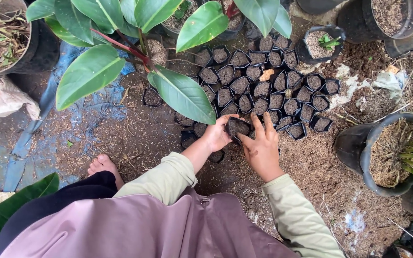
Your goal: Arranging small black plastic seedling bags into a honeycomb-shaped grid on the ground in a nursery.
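Where leaf [183,93] overhangs, bags [259,86] perhaps hidden

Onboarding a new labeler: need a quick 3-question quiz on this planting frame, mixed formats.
1. True or false: both hands grip the same small black grow bag.
2. The big leaf overlapping the left hand belongs to: A) a red-stemmed plant, B) a cactus, C) a fern.
3. Fill in: the filled bags stand clustered on the ____.

Key: 1 true, the right hand touches it too. 2 A. 3 ground.
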